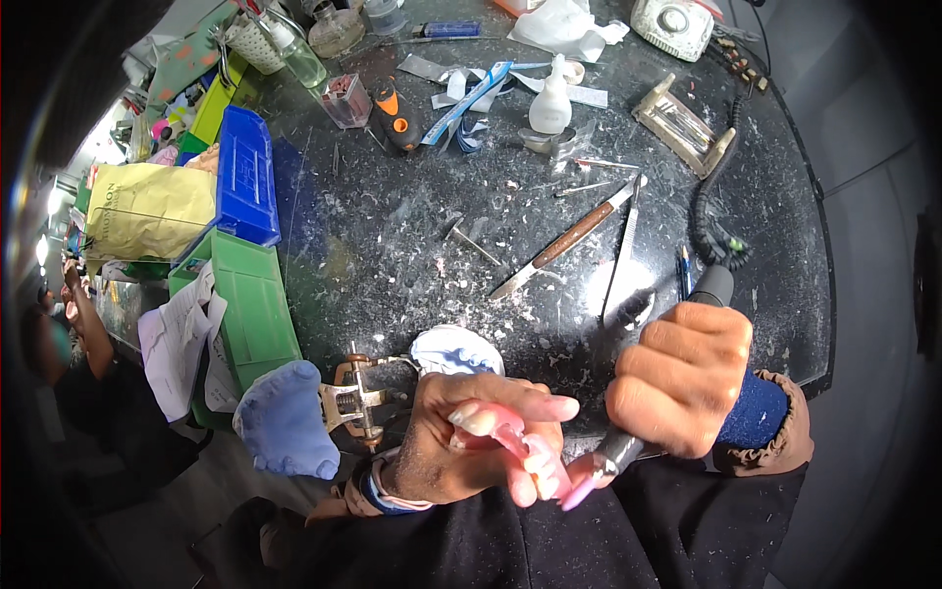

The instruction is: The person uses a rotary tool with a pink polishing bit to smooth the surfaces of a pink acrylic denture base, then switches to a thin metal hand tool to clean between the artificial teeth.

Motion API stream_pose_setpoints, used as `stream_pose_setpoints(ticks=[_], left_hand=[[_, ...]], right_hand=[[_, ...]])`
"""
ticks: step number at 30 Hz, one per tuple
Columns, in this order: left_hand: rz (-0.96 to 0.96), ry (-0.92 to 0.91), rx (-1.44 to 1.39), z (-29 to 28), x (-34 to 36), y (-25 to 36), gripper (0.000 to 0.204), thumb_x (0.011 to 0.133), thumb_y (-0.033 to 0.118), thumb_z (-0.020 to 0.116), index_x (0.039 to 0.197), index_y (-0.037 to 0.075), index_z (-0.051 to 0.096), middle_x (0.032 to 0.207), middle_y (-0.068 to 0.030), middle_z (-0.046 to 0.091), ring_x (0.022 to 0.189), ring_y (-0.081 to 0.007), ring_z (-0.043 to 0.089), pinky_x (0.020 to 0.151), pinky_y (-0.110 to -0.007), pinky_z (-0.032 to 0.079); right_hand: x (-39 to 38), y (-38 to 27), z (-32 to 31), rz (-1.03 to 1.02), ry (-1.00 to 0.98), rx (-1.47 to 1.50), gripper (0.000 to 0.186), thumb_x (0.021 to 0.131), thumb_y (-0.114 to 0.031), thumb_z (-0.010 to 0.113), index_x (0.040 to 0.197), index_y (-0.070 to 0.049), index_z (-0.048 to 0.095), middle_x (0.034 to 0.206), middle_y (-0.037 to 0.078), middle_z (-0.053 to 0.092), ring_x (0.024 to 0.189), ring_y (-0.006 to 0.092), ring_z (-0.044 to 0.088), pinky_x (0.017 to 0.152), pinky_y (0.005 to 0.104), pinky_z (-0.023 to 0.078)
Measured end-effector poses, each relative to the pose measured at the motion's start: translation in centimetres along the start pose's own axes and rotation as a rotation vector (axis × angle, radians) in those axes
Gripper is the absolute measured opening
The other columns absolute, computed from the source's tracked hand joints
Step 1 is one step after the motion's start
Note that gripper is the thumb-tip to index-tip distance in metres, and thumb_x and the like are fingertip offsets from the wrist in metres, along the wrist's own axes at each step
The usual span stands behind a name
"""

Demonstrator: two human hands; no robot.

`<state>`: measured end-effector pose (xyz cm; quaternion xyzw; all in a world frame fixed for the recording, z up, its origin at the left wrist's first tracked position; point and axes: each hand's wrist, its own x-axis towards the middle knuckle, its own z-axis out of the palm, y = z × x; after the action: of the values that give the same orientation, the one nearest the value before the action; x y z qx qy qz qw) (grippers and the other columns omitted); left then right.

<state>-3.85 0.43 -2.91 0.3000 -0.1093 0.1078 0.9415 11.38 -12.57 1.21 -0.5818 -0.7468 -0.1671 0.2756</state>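
My left hand (432, 422), low in the middle, is closed around a pink denture (508, 435) with pale teeth. My right hand (682, 378) wraps round a dark handpiece (620, 450) with a coiled cord. Its pink pointed tip (581, 493) is close to the lower end of the denture; whether they touch I cannot tell. Beside my left wrist lies a metal articulator (358, 401) carrying a blue plaster dental cast (287, 420). Another pale blue cast (454, 349) sits just behind my left hand, partly covered by it.
On the dusty black bench lie a wooden-handled knife (579, 236), a slim metal tool (624, 240) and a small hammer-shaped tool (471, 240). Green (250, 304) and blue (250, 177) bins stand left. A white squeeze bottle (551, 103) stands farther back. Another person (83, 344) is at far left.
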Motion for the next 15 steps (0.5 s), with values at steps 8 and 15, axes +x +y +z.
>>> stream_pose_setpoints(ticks=[8, 15], left_hand=[[-0.070, -0.022, -0.126, 0.07, 0.20, 0.01, 0.039, 0.076, -0.010, 0.065, 0.113, -0.007, 0.055, 0.071, -0.0086, 0.057, 0.068, -0.0162, 0.060, 0.062, -0.032, 0.052], [-0.066, -0.045, -0.193, -0.28, 0.07, -0.62, 0.035, 0.076, -0.006, 0.066, 0.110, -0.006, 0.057, 0.076, -0.0111, 0.059, 0.068, -0.0186, 0.061, 0.062, -0.034, 0.053]], right_hand=[[-0.27, -0.02, 0.33, -0.050, 0.029, 0.001, 0.035, 0.051, -0.035, 0.065, 0.054, -0.010, 0.041, 0.050, -0.002, 0.036, 0.040, 0.0094, 0.040, 0.037, 0.0235, 0.024], [-0.57, -0.05, 0.77, -0.062, 0.065, 0.038, 0.042, 0.060, -0.042, 0.067, 0.053, -0.011, 0.041, 0.050, -0.001, 0.039, 0.039, 0.0094, 0.040, 0.036, 0.0239, 0.024]])
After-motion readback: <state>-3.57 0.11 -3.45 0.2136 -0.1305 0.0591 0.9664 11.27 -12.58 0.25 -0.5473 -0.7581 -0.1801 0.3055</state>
